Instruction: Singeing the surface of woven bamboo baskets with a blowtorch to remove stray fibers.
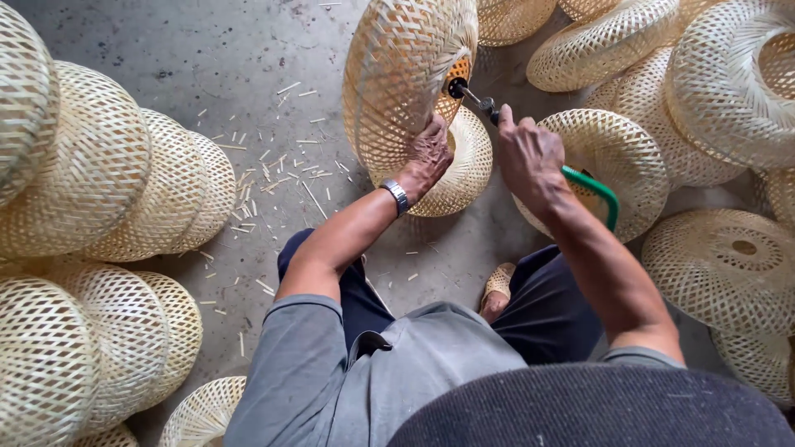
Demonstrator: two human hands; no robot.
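My left hand (pixel 428 157) grips the rim of a woven bamboo basket (pixel 402 74) and holds it tilted on its side above the floor. A metal watch sits on that wrist. My right hand (pixel 527 153) is closed around a metal nozzle tool (pixel 474 97) fed by a green hose (pixel 598 189). The nozzle's dark tip points into the basket's opening, where the inside looks orange. A second basket (pixel 464 170) lies just under the held one.
Stacks of woven baskets (pixel 99 174) crowd the left side, and several more baskets (pixel 712 91) lie at the right and top. Bamboo splinters (pixel 273 170) litter the concrete floor. My legs and a sandalled foot (pixel 498 285) are below.
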